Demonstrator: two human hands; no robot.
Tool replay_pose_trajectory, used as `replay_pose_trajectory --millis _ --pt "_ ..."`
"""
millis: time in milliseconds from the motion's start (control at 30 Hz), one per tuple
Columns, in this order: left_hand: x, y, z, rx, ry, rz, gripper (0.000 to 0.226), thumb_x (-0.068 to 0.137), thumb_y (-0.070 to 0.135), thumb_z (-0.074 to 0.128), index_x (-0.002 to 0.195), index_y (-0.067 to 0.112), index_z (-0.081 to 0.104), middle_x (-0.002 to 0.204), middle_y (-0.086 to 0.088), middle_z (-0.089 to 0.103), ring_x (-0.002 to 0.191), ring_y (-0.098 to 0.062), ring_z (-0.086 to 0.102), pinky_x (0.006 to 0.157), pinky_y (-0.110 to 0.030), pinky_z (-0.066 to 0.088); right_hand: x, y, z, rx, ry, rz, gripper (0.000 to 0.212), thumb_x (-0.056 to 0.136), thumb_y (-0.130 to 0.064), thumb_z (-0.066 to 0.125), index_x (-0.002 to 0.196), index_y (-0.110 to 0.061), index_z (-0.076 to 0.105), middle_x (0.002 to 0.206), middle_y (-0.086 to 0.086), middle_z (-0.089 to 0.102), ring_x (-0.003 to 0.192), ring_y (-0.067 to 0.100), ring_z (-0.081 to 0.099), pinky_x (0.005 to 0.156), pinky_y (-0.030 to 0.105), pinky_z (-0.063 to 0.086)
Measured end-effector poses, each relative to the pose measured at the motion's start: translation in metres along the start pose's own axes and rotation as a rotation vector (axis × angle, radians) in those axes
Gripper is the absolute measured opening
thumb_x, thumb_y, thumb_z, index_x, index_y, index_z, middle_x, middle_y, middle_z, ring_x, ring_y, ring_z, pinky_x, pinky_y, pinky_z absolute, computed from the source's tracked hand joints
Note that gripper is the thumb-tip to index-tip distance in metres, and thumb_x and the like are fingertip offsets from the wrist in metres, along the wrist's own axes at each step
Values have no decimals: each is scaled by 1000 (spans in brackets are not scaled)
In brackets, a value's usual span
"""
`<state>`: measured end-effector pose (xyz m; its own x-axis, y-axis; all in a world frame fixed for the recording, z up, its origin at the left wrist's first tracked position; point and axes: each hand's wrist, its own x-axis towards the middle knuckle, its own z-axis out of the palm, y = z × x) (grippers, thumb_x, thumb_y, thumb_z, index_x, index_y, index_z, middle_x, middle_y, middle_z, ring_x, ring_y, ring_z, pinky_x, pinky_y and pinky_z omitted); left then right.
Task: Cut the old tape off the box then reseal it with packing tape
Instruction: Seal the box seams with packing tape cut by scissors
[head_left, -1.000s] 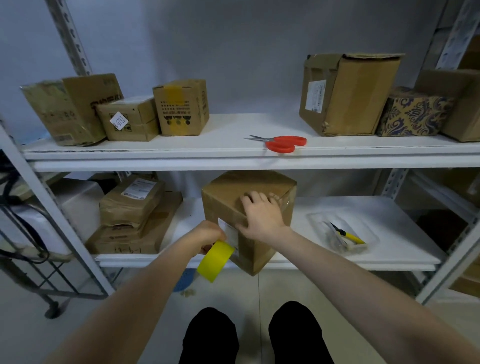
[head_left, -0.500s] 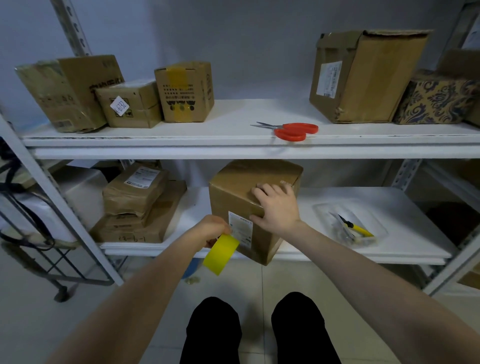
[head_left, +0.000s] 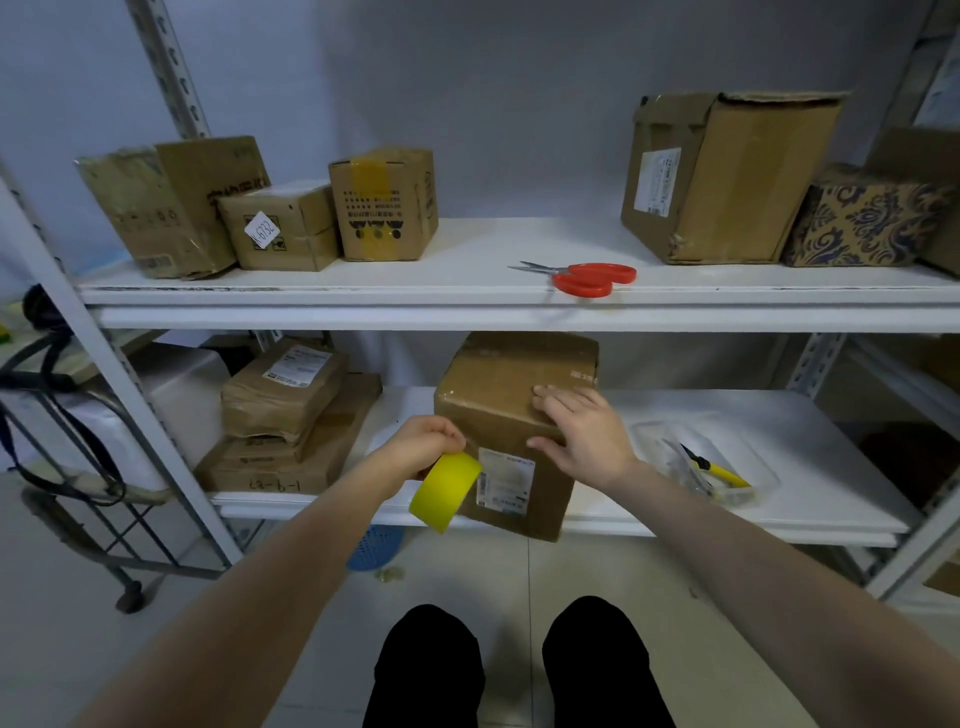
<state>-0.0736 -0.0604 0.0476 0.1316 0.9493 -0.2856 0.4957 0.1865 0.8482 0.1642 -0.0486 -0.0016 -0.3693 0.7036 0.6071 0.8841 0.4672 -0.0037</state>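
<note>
The left hand (head_left: 431, 447) grips a yellow tape roll (head_left: 445, 491), ready for sealing; the right hand (head_left: 582, 434) lies flat, steadying the brown cardboard box (head_left: 511, 410).

On the left end of the white upper shelf (head_left: 363, 299) stand three brown cartons: a leaning carton (head_left: 156, 208), a small carton (head_left: 283, 228) tagged K6732, and a yellow-taped carton (head_left: 384, 205). At the shelf's right end a large carton (head_left: 727, 176) sits just beside a blue-patterned box (head_left: 867, 218). Stacked parcels (head_left: 283, 421) lie below the shelf's left half.
</note>
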Motion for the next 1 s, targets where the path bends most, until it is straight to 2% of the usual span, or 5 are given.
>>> replay_pose_trajectory --millis 133,367,733,867,1000 --pt "-6 9 1 3 -68 69 14 88 13 63 76 19 65 80 0 60 73 -14 55 62 -24 43 -15 13 -8 70 67 35 45 73 -38 80 110 -14 71 109 2 69 98 24 64 83 34 48" --pt "-11 15 4 62 -138 105 13 90 13 60 78 17 64 74 3 59 67 -11 54 60 -22 43 -20 9 -12 -4 156 141 44 59 -43 88 89 -15 74 83 -2 64 77 21 63 71 27 46" --pt "-23 25 -9 -75 -96 192 18 88 2 60 74 12 64 74 -2 57 70 -13 51 64 -24 40 -42 7 -6 98 168 14 38 65 -38 86 85 -13 66 91 0 63 80 17 55 70 20 38" --pt "-24 19 -17 -115 -46 169 22 87 -2 60 70 11 63 123 -7 58 108 -19 57 84 -27 43 -33 16 -13 135 54 14 34 69 -36 84 88 -13 66 99 0 67 87 20 62 70 27 50" --pt "-22 15 -18 -75 -67 159 20 89 -2 57 72 9 61 148 -5 42 132 -19 43 102 -30 37 -10 14 -28 102 28 74 38 84 -54 52 83 -19 66 88 -5 66 83 19 63 72 32 49"
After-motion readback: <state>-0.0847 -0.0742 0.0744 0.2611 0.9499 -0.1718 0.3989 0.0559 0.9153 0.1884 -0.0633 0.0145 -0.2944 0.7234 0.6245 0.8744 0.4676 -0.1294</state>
